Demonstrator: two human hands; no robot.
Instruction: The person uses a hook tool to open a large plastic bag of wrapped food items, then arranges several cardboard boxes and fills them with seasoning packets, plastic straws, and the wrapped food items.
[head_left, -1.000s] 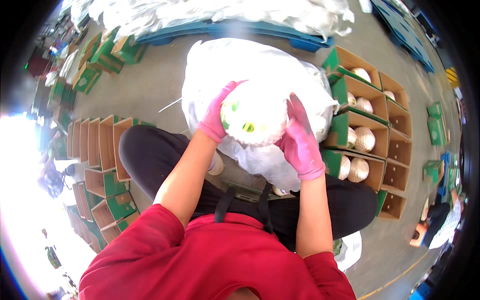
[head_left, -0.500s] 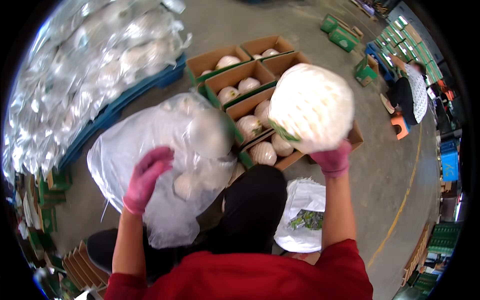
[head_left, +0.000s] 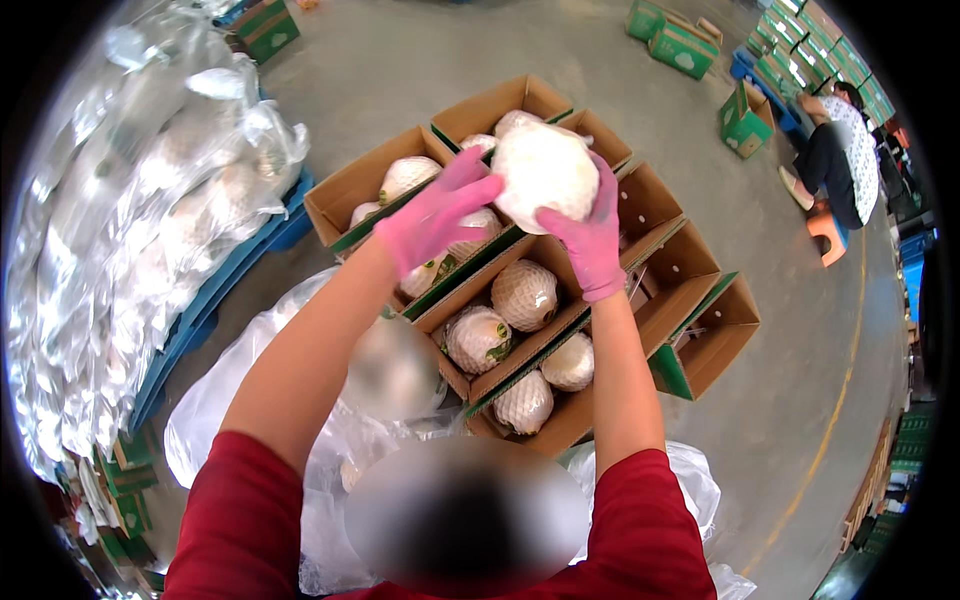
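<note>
A white, trimmed coconut (head_left: 545,175) is held above the open cardboard boxes. My right hand (head_left: 588,240), in a pink glove, grips it from the right and below, thumb across its near side. My left hand (head_left: 435,215), gloved alike, has its fingers stretched out and apart, tips at the coconut's left edge; whether they press on it I cannot tell. Below, a cardboard box (head_left: 455,385) holds two wrapped coconuts (head_left: 525,295). The box nearest me holds two more coconuts (head_left: 568,362). My left hand partly hides coconuts in a box behind it.
A clear plastic bag (head_left: 235,395) lies at my left. Bagged white coconuts (head_left: 190,230) are heaped on a blue pallet (head_left: 215,310). More boxes (head_left: 720,325) stand to the right. Another person (head_left: 840,160) sits on an orange stool (head_left: 826,238) at the far right.
My right hand has carried the coconut forward and left, over the boxes. My left hand has moved from above the plastic bag up to the coconut's side. The view has shifted forward.
</note>
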